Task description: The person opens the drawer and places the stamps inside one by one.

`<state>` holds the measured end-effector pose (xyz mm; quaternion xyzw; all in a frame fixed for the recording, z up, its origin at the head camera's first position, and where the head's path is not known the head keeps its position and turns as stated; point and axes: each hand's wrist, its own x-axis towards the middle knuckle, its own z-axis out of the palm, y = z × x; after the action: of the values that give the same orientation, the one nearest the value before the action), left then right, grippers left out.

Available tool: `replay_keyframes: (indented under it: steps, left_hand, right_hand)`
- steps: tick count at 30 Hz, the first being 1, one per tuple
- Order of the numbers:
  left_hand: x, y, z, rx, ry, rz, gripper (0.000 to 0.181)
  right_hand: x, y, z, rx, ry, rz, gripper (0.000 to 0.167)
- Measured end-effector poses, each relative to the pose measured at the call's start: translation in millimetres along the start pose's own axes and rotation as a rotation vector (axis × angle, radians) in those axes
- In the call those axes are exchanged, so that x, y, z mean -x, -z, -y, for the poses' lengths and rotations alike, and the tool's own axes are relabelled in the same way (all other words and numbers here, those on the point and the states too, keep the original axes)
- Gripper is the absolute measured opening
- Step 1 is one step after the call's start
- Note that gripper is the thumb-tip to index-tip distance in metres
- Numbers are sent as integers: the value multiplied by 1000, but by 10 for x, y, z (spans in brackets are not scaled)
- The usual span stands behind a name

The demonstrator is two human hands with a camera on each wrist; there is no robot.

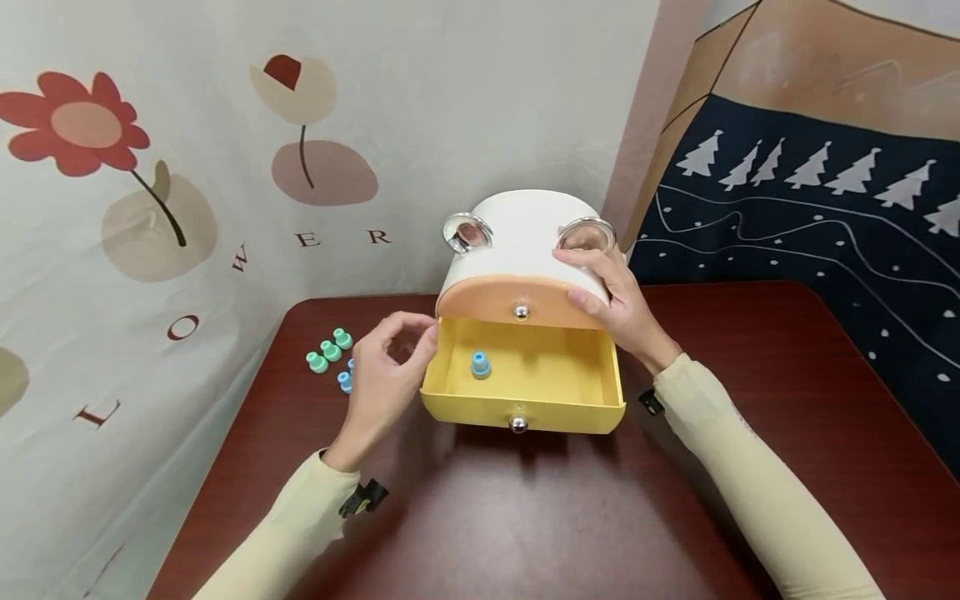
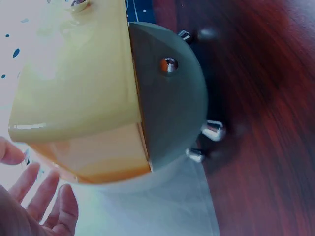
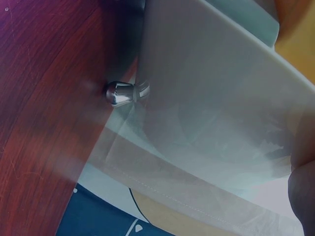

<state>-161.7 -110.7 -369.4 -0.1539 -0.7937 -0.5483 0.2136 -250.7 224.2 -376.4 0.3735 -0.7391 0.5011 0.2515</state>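
A small rounded drawer cabinet with a white shell and silver ring ears stands on the table. Its yellow drawer is pulled out, and one blue peg-like piece sits inside on the left. My right hand holds the cabinet's right side, thumb at the front edge and fingers over the top. Beside the drawer's left rear corner is my left hand, fingers loosely bent with nothing visible between them. Over in the left wrist view, those fingers are spread near the drawer's side.
Three green pieces lie in a row on the table's left. Blue pieces beside them are partly hidden by my left hand. The orange upper drawer is closed; a grey-green lower front sits below. Silver feet support the cabinet.
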Motion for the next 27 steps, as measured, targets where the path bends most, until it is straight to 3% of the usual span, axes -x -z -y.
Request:
replay_keyframes:
  steps: [4, 7, 15, 21, 27]
  left_hand:
    - [85, 160, 81, 26, 40, -107, 7]
    - [138, 287, 130, 24, 107, -143, 11]
    - [228, 569, 355, -111, 224, -217, 21]
    - [349, 746, 600, -252, 311, -243, 30]
    - [434, 830, 745, -293, 369, -245, 28]
  right_hand:
    - [-11, -35, -16, -10, -7, 12, 48]
    - [-2, -41, -18, -1, -9, 9, 48]
    - [8, -3, 8, 6, -10, -5, 49]
    - [-16, 2, 21, 8, -10, 0, 49]
    - [12, 4, 12, 17, -14, -5, 49]
